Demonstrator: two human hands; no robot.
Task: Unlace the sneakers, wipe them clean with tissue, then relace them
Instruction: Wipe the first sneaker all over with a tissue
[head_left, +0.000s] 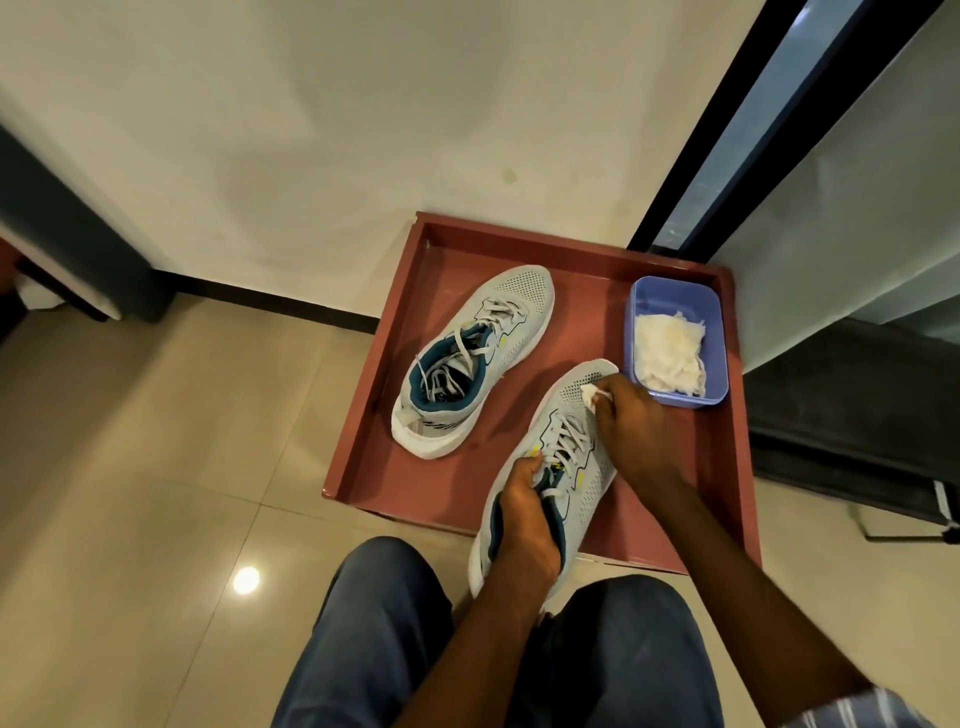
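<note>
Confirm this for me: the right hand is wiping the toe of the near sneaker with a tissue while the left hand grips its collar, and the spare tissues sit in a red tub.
One detail is wrong: the tub holding the spare tissues is blue, not red; the tray under it is red. The head view shows this. The right hand does wipe the near sneaker toe with a tissue, and the left hand grips its collar.

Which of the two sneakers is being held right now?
The near sneaker: the left hand grips its collar and the right hand presses a tissue on its toe. The far sneaker lies untouched on the tray.

tray floor (457, 478) bare between sneakers
</note>
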